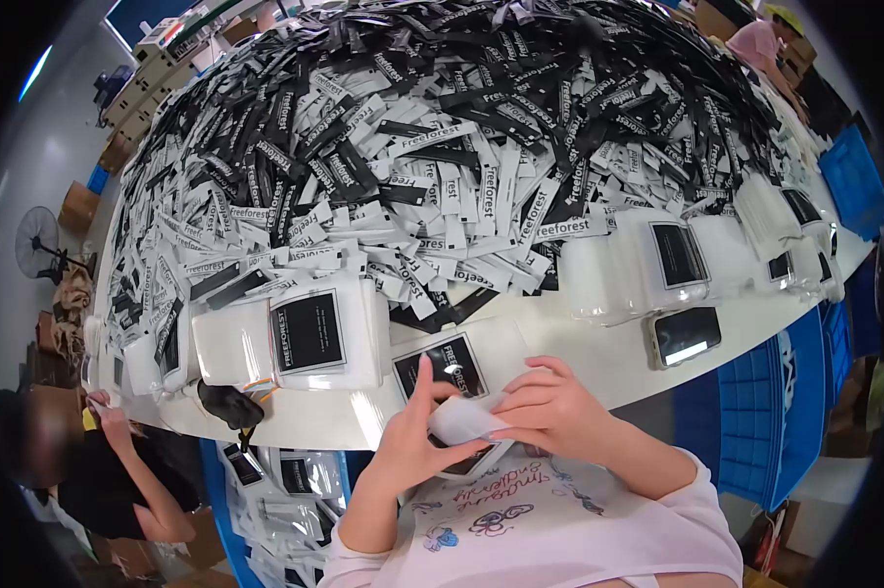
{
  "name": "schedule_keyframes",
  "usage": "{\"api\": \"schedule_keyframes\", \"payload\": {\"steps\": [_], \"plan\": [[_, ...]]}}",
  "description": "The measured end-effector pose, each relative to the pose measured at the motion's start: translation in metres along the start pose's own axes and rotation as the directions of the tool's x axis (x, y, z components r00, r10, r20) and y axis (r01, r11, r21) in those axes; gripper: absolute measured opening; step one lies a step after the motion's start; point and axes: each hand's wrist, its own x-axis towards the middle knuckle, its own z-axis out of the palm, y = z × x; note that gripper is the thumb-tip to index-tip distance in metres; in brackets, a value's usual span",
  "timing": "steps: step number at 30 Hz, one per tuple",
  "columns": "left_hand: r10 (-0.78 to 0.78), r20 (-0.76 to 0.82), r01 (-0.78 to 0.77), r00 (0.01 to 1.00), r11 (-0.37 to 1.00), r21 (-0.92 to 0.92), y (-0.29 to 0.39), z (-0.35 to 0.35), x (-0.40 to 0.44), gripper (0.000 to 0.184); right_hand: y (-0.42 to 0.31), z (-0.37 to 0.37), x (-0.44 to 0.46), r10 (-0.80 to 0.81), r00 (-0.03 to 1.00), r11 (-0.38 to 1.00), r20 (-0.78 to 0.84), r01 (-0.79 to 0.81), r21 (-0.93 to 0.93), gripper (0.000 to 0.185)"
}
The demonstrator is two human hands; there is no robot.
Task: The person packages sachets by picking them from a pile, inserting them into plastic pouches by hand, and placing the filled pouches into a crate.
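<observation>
My left hand (pixel 406 437) and my right hand (pixel 557 405) meet at the table's front edge, close to my body. Between them is a curled, translucent white plastic bag (pixel 461 419). The left thumb and fingers close on its left side, while the right fingers bend over its right side. Just beyond the hands lies a flat plastic bag with a black FREEFOREST label (pixel 449 365). Part of another black label shows below the white bag, mostly covered by it and the hands. To the left rests a stack of bags with a black FREEFOREST label (pixel 307 331).
A large heap of black and white Freeforest sachets (pixel 432 147) covers the table. More bag stacks (pixel 647 260) and a phone (pixel 685 337) sit right. Blue crates stand right (pixel 770 412) and below left (pixel 228 510). Other people are left (pixel 119 470) and far right (pixel 760 44).
</observation>
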Motion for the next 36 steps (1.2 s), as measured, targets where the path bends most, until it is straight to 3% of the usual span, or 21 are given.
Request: {"api": "schedule_keyframes", "payload": {"steps": [2, 5, 7, 8, 11, 14, 16, 19, 22, 23, 28, 30, 32, 33, 34, 35, 36], "plan": [[-0.049, 0.025, 0.050, 0.998, 0.998, -0.045, -0.003, 0.003, -0.003, 0.092, 0.002, 0.002, 0.001, -0.031, 0.999, 0.999, -0.012, 0.031, 0.016, 0.013], [-0.296, 0.045, 0.299, 0.954, 0.937, -0.180, 0.015, 0.000, -0.003, 0.080, 0.003, 0.002, 0.007, -0.033, 0.995, 0.999, -0.098, 0.036, 0.025, 0.016], [-0.233, -0.013, 0.223, 0.972, 0.944, -0.243, 0.010, 0.007, -0.003, 0.069, -0.004, -0.002, 0.011, 0.039, 0.981, 0.999, -0.190, -0.032, 0.037, 0.019], [-0.202, -0.043, 0.183, 0.978, 0.944, -0.274, 0.008, 0.009, -0.003, 0.064, -0.002, -0.002, 0.010, 0.030, 0.988, 0.999, -0.153, -0.026, 0.028, 0.019], [-0.406, 0.092, 0.411, 0.909, 0.836, -0.363, 0.013, 0.007, -0.001, 0.051, 0.005, -0.007, 0.002, -0.009, 0.999, 1.000, -0.048, 0.009, -0.006, 0.019], [-0.319, 0.015, 0.309, 0.948, 0.906, -0.288, 0.015, 0.013, 0.001, 0.051, 0.008, -0.012, 0.001, -0.049, 0.999, 0.999, 0.000, 0.049, -0.001, 0.016], [-0.334, -0.022, 0.301, 0.942, 0.873, -0.385, 0.015, 0.014, 0.000, 0.046, 0.008, -0.011, 0.004, -0.058, 0.998, 0.996, -0.018, 0.059, 0.066, 0.015], [-0.358, -0.050, 0.304, 0.932, 0.852, -0.427, 0.019, 0.009, 0.000, 0.035, -0.005, 0.000, 0.012, 0.151, 0.910, 0.978, -0.386, -0.079, 0.195, 0.015], [-0.404, -0.026, 0.324, 0.915, 0.770, -0.550, 0.015, 0.007, -0.005, 0.020, -0.004, 0.003, 0.001, 0.279, 0.957, 0.883, -0.079, -0.223, 0.414, 0.013], [-0.415, -0.009, 0.325, 0.910, 0.725, -0.607, 0.013, 0.007, -0.007, 0.014, -0.004, 0.005, 0.000, 0.252, 0.964, 0.902, -0.082, -0.204, 0.381, 0.013], [-0.309, -0.101, 0.254, 0.946, 0.897, -0.360, 0.009, -0.002, -0.018, 0.008, -0.005, 0.022, 0.001, 0.230, 0.966, 0.932, -0.116, -0.185, 0.311, 0.012], [-0.246, -0.152, 0.183, 0.957, 0.922, -0.341, 0.006, -0.009, -0.021, 0.009, -0.004, 0.024, 0.009, 0.111, 0.990, 0.954, -0.087, -0.081, 0.289, 0.012], [-0.042, -0.225, -0.006, 0.973, 0.978, -0.207, 0.003, -0.025, -0.031, 0.014, 0.002, 0.018, 0.022, -0.076, 0.996, 0.948, -0.050, 0.088, 0.305, 0.010], [-0.012, -0.224, -0.020, 0.975, 0.990, -0.140, -0.001, -0.041, -0.044, 0.022, 0.012, 0.015, 0.029, -0.112, 0.986, 0.969, -0.126, 0.137, 0.206, 0.010], [-0.073, -0.194, 0.032, 0.978, 0.978, -0.204, -0.001, -0.061, -0.058, 0.027, 0.027, 0.011, 0.037, -0.155, 0.968, 0.979, -0.197, 0.177, 0.101, 0.011], [-0.062, -0.375, -0.024, 0.925, 0.975, -0.220, -0.004, -0.074, -0.078, 0.025, 0.045, -0.002, 0.043, -0.086, 0.965, 0.991, -0.247, 0.058, -0.119, 0.016], [-0.154, -0.381, 0.092, 0.912, 0.980, -0.174, -0.005, -0.097, -0.104, 0.019, 0.072, -0.013, 0.051, -0.011, 0.960, 0.958, -0.281, -0.070, -0.277, 0.019]]}}
